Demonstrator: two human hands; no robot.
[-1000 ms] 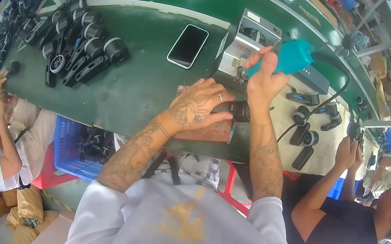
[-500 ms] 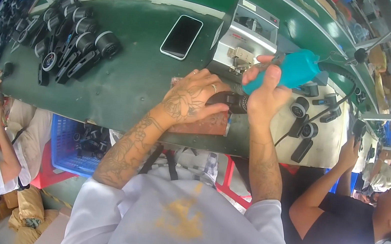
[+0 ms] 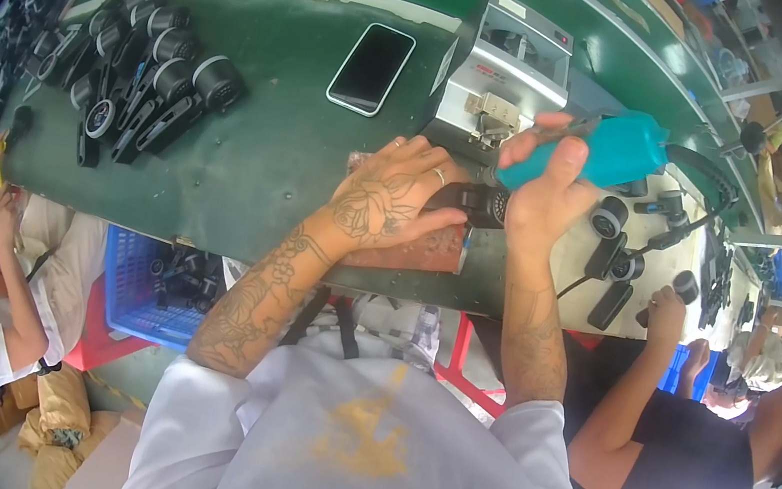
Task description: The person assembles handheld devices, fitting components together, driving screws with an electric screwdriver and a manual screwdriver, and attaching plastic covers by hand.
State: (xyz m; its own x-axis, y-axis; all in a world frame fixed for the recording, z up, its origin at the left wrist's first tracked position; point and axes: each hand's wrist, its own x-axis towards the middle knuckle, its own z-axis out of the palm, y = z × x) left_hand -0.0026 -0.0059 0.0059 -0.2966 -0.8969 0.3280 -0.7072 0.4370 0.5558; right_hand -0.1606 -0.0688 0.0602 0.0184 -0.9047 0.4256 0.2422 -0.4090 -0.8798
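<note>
We press our left hand (image 3: 395, 203) flat over a small black part (image 3: 478, 203) near the middle of the frame, fingers spread and pinning it onto the reddish-brown pad (image 3: 411, 248) at the table's near edge; our right hand (image 3: 545, 192) is clenched around the teal power screwdriver (image 3: 607, 153), its tip pointing down and left toward the part — whether the bit already touches we cannot tell, since our fingers hide it.

To do this well, we judge that the driver should stand square to the part rather than leaning; the left hand should keep the part from twisting, with fingertips out of the bit's path; the cable (image 3: 687, 223) trailing right should hang slack so it does not drag the tool sideways.

Just above our hands sits a grey metal machine (image 3: 502, 74); a phone (image 3: 371, 67) lies face up to its left on the green table (image 3: 271, 166); more black parts are heaped at upper left (image 3: 148, 77) and scattered at right (image 3: 616, 263), where another person's hand (image 3: 666, 311) reaches in.
</note>
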